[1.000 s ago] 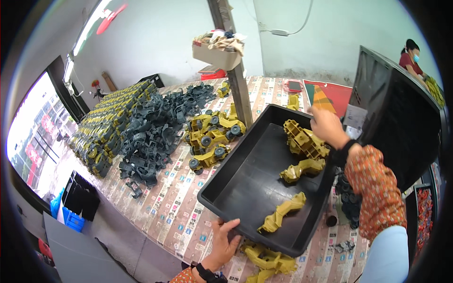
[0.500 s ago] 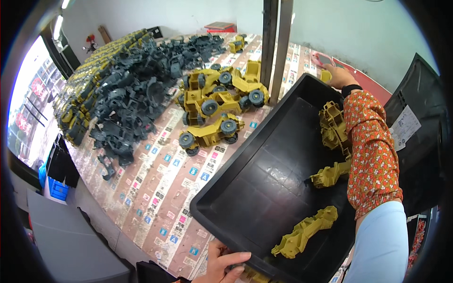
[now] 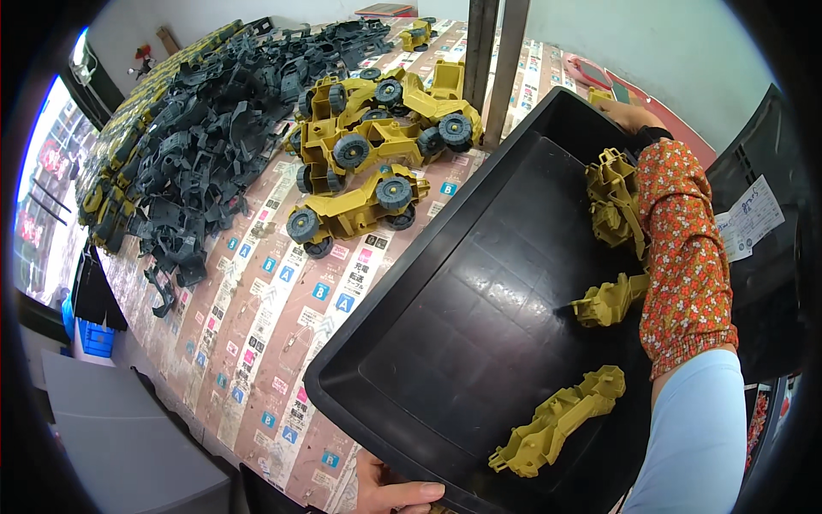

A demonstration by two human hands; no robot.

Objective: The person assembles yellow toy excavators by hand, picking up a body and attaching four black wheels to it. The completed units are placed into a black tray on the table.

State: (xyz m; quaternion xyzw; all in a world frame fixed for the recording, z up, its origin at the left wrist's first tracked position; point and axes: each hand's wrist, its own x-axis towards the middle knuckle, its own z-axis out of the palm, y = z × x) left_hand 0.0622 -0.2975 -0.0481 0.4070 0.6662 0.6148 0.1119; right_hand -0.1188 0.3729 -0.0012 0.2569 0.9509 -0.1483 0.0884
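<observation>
A large black plastic bin (image 3: 402, 368) is tilted in front of me. My left hand (image 3: 390, 490) is closed on its near edge, thumb over the rim and fingers beneath. My right arm reaches along the right side, and my right hand (image 3: 627, 116) grips the far end of the rim, its fingers partly hidden behind it. Loose yellow toy vehicle bodies without wheels lie in the bin: one at the near end (image 3: 558, 420), a smaller one (image 3: 608, 300) mid-way along the right side, and a bunched group (image 3: 615, 201) by my forearm.
Wheeled yellow toy trucks (image 3: 368, 137) sit left of the bin on the patterned table (image 3: 257, 300). Beyond them lies a heap of dark grey plastic parts (image 3: 214, 128), with rows of yellow-and-black pieces (image 3: 107, 210) behind. A metal post (image 3: 505, 77) stands beside the bin's far end.
The view has shifted, so the trucks and heap appear higher and farther left. The bin's near-left corner has swung left, with both hands still on the rim.
</observation>
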